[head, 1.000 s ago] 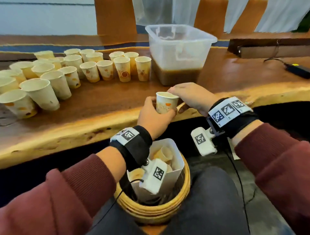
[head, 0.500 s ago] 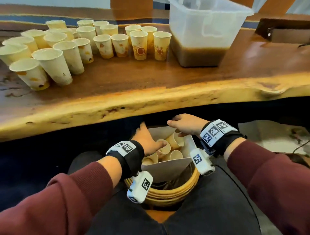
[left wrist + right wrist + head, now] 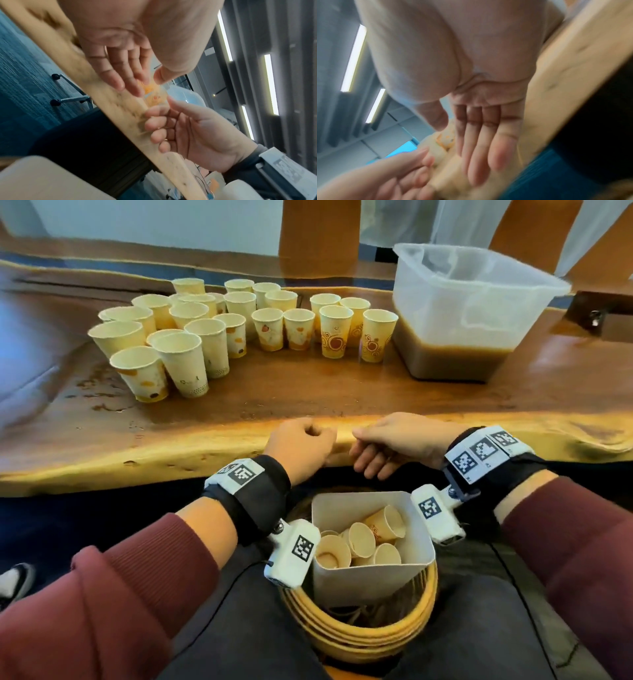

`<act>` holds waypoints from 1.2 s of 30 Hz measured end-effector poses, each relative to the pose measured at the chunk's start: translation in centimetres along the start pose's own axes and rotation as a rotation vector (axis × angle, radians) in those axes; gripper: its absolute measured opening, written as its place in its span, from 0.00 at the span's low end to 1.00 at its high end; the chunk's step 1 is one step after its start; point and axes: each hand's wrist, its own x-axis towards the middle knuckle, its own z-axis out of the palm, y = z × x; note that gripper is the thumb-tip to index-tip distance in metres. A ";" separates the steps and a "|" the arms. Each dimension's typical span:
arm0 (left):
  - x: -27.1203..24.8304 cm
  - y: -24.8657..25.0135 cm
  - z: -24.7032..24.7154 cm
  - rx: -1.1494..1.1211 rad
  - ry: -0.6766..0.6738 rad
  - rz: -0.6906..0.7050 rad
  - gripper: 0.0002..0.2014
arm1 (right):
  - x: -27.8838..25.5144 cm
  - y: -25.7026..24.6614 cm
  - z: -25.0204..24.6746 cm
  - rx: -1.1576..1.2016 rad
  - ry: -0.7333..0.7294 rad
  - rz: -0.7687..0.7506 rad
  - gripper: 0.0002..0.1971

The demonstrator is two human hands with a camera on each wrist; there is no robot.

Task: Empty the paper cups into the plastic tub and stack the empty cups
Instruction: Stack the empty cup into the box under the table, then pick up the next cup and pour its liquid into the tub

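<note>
Many paper cups (image 3: pixel 267 333) stand in a cluster at the back left of the wooden table (image 3: pixel 308 392). The clear plastic tub (image 3: pixel 472 313), with brown liquid at its bottom, stands at the back right. Several empty cups (image 3: pixel 359 539) lie loose in a white paper box (image 3: pixel 370 580) inside a woven basket (image 3: pixel 359 638) on my lap. My left hand (image 3: pixel 318 434) and right hand (image 3: pixel 363 453) hover side by side at the table's front edge and hold nothing. The left wrist view shows my left fingers (image 3: pixel 120 81) loosely extended. The right wrist view shows my right fingers (image 3: pixel 476 148) straight.
The table's thick pale front edge (image 3: pixel 171 446) runs just under both hands. A dark box (image 3: pixel 603 316) sits at the far right behind the tub. A bare strip of tabletop lies between the cups and the front edge.
A second ago both hands held a cup at the table edge. They went down to the box on my lap, and have come back up to the edge with nothing in them.
</note>
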 end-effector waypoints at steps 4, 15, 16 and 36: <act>0.7 -0.1 -4.3 -0.072 0.314 0.004 0.10 | 2.4 -6.0 1.3 0.088 0.091 -0.088 0.22; 3.8 -3.1 -15.4 -0.324 0.538 -0.242 0.26 | 10.6 -17.3 9.8 0.354 0.077 -0.171 0.13; 4.1 -3.3 -15.7 -0.310 0.516 -0.245 0.27 | 11.4 -17.8 10.6 0.367 0.065 -0.174 0.12; 5.6 -2.3 -13.4 0.001 0.407 -0.100 0.35 | 10.7 -16.9 9.0 0.474 0.015 -0.237 0.18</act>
